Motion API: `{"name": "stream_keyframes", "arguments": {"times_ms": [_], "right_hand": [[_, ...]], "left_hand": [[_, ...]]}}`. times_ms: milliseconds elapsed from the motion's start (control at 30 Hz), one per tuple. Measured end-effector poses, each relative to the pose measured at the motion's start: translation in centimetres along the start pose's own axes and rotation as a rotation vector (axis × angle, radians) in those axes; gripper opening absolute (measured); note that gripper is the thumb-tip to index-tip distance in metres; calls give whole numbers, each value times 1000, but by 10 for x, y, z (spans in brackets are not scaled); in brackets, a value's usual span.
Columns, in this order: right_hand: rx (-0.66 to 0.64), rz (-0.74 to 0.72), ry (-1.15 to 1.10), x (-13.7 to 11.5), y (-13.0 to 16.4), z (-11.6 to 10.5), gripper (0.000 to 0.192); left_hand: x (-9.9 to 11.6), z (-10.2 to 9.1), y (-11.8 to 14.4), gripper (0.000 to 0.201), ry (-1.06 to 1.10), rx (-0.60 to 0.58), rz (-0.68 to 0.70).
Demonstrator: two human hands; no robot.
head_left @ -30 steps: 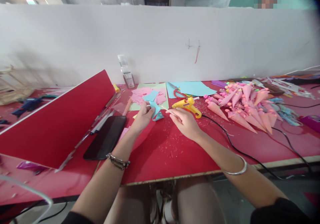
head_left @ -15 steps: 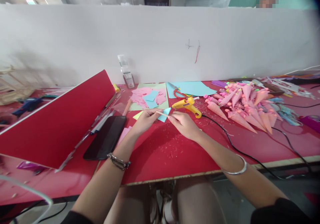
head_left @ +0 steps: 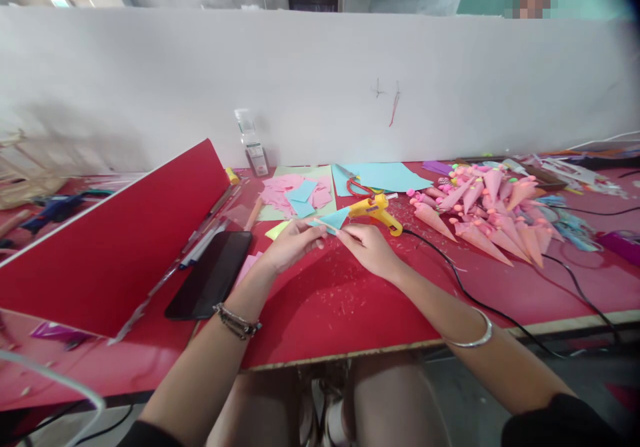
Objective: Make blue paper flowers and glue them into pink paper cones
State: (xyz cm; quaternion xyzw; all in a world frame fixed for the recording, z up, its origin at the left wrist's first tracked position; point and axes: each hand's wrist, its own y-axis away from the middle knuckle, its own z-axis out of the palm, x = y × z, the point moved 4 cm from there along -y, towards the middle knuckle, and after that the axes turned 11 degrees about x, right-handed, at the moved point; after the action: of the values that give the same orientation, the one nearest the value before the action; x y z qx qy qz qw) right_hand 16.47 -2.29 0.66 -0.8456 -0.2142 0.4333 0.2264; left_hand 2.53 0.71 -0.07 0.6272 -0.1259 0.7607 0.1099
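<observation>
One piece of light blue paper (head_left: pixel 339 218), plain and matt, thin, three-cornered in outline as seen here, its sharp tip pointing up and to the right; the surface is evenly coloured, and any crease or glue on it is too small to make out. Along its lower edge, one slim pale stick (head_left: pixel 327 224), straight, cream-toned, set aslant against the blue. Location: both are held up between the two hands, above the middle of the red table (head_left: pixel 345 327), just in front of the yellow glue gun (head_left: pixel 384 215). Left hand (head_left: pixel 293 244): thumb and fingers pinching the blue paper at its left end, beaded bracelet (head_left: pixel 237 324) at the wrist. Right hand (head_left: pixel 370 250): fingertips closed on the stick's right end, close under the paper (whether they also nip the paper itself cannot be told from this angle). Behind the hands: a pile of pink paper pieces (head_left: pixel 277 194) on a pale green sheet, with light blue pieces (head_left: pixel 301 192) of like shade on top; beside it, larger blue sheets (head_left: pixel 397 177) bearing red-handled scissors (head_left: pixel 359 187). To the right: a heap of pink cones (head_left: pixel 493 210), pointed, many tipped with small bright balls. To the left: one black phone (head_left: pixel 210 277), lying flat.
</observation>
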Motion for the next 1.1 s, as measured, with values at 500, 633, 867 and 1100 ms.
{"name": "stream_keyframes", "arguments": {"times_ms": [500,633,867,1100], "right_hand": [[-17,25,-23,0,2,2,38],[-16,54,-45,1,2,3,36],[-30,129,-125,2,2,2,36],[41,113,-174,0,1,-2,34]], "left_hand": [[8,9,7,38,-455,-63,210],[7,10,7,40,-450,-58,179],[5,6,6,38,-497,-30,137],[5,5,3,30,-498,-39,291]]}}
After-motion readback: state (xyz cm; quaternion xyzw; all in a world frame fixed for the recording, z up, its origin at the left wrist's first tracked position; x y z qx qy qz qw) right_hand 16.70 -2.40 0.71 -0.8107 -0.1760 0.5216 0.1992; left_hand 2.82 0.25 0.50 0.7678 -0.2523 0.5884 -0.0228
